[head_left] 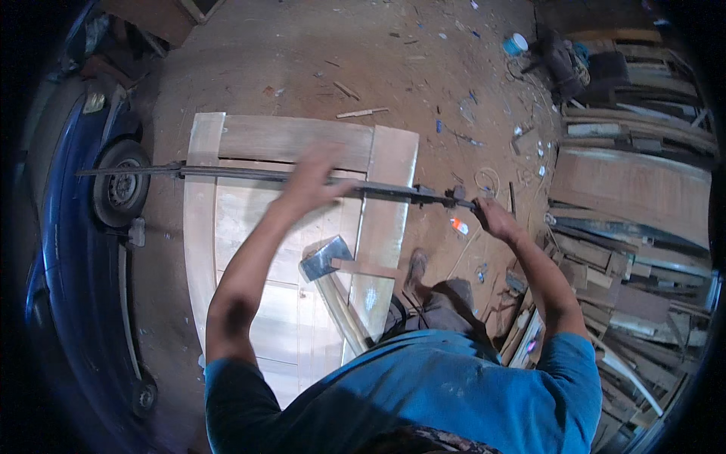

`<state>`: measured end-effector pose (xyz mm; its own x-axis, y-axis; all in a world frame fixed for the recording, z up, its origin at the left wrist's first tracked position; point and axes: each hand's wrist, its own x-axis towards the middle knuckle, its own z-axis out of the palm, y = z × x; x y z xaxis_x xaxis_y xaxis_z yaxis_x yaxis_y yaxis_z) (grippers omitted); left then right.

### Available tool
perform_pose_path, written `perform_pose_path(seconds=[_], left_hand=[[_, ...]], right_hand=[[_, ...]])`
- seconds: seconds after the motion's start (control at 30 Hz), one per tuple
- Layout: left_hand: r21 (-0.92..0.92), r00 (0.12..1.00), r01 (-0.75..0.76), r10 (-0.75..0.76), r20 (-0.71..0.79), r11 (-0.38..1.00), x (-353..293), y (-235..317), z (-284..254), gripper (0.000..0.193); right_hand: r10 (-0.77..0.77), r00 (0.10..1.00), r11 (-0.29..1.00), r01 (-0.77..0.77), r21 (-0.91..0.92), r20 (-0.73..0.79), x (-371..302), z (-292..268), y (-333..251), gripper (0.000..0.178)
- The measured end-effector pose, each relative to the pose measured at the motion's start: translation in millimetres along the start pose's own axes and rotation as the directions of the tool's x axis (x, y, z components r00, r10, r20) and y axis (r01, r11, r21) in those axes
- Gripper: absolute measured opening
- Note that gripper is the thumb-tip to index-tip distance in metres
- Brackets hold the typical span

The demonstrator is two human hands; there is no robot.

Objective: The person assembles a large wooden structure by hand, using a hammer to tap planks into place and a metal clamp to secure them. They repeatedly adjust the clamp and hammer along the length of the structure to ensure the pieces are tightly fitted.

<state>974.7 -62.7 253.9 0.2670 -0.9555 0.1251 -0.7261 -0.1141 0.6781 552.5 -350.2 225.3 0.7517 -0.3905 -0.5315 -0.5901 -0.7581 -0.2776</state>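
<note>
Our long bar clamp [302,180] lies across the wooden door panel [295,250], running nine to three o'clock. Our left hand [314,175] rests spread on its middle; our right hand [490,218] grips its three-o'clock end handle.

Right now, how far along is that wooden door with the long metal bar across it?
Done: the door frame is assembled with panels in, lying flat, a long bar clamp laid across it. In hand: the left hand rests on the bar, the right hand grips its screw end. Left: tightening looks unfinished. An axe and a loose wood strip lie on the door.
</note>
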Motion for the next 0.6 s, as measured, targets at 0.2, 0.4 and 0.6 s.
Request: perform_pose_path(seconds=[0.2, 0.4, 0.6], left_hand=[[0.198, 0.876, -0.443, 0.376, 0.301, 0.874, 61, 64, 90, 0.065], [0.369, 0.821, -0.49, 0.277, 0.499, 0.79, 74, 81, 112, 0.054], [0.363, 0.833, -0.49, 0.302, 0.464, 0.793, 69, 78, 112, 0.048]], right_hand=[[-0.053, 0.998, 0.998, 0.052, -0.026, -0.019, 0, -1, -2, 0.027], [-0.031, 0.999, 1.0, 0.031, 0.002, 0.02, 2, -7, -4, 0.03], [-0.084, 0.762, 0.996, 0.082, -0.033, -0.643, -20, 30, -56, 0.058]])
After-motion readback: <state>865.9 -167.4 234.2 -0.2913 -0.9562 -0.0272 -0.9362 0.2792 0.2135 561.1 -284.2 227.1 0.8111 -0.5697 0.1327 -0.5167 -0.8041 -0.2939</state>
